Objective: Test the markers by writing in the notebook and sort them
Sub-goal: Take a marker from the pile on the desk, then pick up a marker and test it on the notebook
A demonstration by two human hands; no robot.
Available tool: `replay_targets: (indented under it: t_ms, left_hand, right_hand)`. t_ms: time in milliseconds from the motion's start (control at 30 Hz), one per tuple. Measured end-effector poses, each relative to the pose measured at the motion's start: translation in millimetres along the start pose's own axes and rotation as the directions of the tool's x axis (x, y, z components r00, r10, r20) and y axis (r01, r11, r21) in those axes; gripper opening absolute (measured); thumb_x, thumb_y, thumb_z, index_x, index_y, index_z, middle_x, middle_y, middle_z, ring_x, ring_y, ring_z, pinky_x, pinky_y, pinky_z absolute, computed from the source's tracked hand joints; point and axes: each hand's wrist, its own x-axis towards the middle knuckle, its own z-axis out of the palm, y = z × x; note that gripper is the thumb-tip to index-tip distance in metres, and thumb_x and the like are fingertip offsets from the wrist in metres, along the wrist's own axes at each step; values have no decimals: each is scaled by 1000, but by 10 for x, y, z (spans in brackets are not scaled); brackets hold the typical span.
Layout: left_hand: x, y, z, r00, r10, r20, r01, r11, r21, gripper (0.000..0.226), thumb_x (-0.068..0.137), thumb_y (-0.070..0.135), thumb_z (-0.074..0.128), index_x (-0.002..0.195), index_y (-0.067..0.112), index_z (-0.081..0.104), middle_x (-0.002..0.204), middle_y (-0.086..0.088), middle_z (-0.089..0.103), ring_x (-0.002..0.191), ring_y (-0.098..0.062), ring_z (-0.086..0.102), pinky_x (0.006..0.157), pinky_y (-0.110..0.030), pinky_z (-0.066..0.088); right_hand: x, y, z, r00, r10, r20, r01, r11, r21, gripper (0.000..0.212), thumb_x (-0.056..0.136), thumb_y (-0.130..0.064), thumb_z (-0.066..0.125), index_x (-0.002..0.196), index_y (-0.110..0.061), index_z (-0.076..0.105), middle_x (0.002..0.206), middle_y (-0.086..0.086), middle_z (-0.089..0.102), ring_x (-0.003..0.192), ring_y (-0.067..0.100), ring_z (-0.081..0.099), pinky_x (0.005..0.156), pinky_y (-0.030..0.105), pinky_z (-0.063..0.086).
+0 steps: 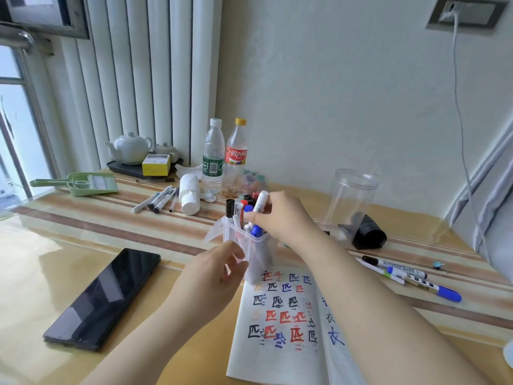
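Centre of the table: clear plastic pen holder (pixel 258 250) standing upright at the top edge of the open notebook (pixel 280 326), packed with markers (pixel 244 215), black, red and blue caps up. Right hand (pixel 280 218) over the holder's rim, fingers curled around a white-barrelled marker (pixel 261 202), its upper end tilted toward 1 o'clock above the other caps. Left hand (pixel 213 276) at 7 o'clock of the holder, fingers loosely bent and touching the holder's near wall; whether gripping or only steadying, cannot tell. Notebook page covered with test characters in black, red, blue and orange.

At 3 o'clock of the notebook, 3 loose markers (pixel 402 270) lying flat on the striped tabletop, 1 with a blue cap (pixel 449 295). At 10 o'clock of the holder, another loose group of pens (pixel 158 200) beside a white bottle (pixel 189 194) lying on its side. Behind, at 12 o'clock, 2 drink bottles (pixel 222 157) standing upright. At 2 o'clock, an empty clear jar (pixel 352 198) next to a black lid (pixel 369 232). At 8 o'clock, a dark phone (pixel 105 298) lying flat.
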Motion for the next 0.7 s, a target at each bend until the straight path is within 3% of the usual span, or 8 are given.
replay_targets:
  t_ms: [67, 133, 200, 300, 433, 567, 700]
  left_hand:
    - [-19, -21, 17, 1000, -7, 2, 7, 1000, -10, 10, 88, 27, 53, 86, 34, 46, 70, 17, 52, 67, -6, 54, 59, -19, 43]
    - [-37, -33, 38, 1000, -12, 12, 12, 1000, -9, 10, 88, 28, 53, 87, 34, 46, 71, 18, 52, 67, -5, 54, 58, -18, 42]
    - [-46, -31, 65, 999, -9, 38, 9, 1000, 4, 9, 89, 29, 51, 87, 35, 45, 72, 19, 52, 68, -4, 53, 58, -16, 40]
    - [-50, -3, 114, 997, 9, 72, -9, 1000, -9, 7, 89, 28, 51, 88, 34, 47, 72, 18, 52, 68, -4, 53, 56, -13, 37]
    - [-43, 72, 209, 994, 31, 100, -29, 999, -15, 6, 90, 30, 49, 94, 28, 53, 73, 19, 52, 69, -4, 54, 57, -13, 40]
    - [44, 167, 372, 986, 79, 145, -77, 997, -18, 6, 91, 27, 47, 94, 27, 53, 75, 18, 52, 70, -5, 55, 60, -16, 44]
    - [238, 328, 642, 975, 133, 179, -126, 991, -51, 12, 91, 27, 48, 99, 22, 54, 79, 14, 53, 72, -8, 53, 64, -17, 43]
  right_hand:
    - [-9, 44, 37, 1000, 18, -9, -18, 998, 64, 29, 77, -36, 73, 91, -12, 63, 84, 0, 65, 78, 14, 60, 62, 24, 44]
    - [-30, 69, 39, 993, -24, -118, 42, 987, 153, 31, 79, -35, 71, 102, -20, 56, 79, -6, 60, 71, 4, 55, 63, 17, 43]
    - [-38, 90, 32, 966, -110, -235, 143, 981, 129, 15, 87, -26, 62, 98, -18, 57, 73, -7, 56, 64, 2, 50, 59, 15, 40]
    - [-49, 164, 84, 971, -153, -184, 165, 985, 53, 9, 89, -17, 58, 88, -13, 66, 73, -6, 57, 61, 2, 48, 56, 10, 38]
    - [-125, 345, 139, 978, -112, -178, 134, 984, 116, 9, 87, -18, 61, 87, -14, 70, 70, -9, 57, 60, 0, 46, 57, 13, 36]
    - [-246, 742, 35, 981, -7, -194, 31, 992, 123, 6, 87, -22, 62, 89, -21, 68, 73, -12, 58, 65, 1, 49, 59, 9, 38]
    - [-322, 1370, -105, 972, 195, -134, -193, 981, 28, 17, 89, -19, 59, 105, -18, 65, 90, -6, 59, 81, 10, 53, 68, 20, 38]
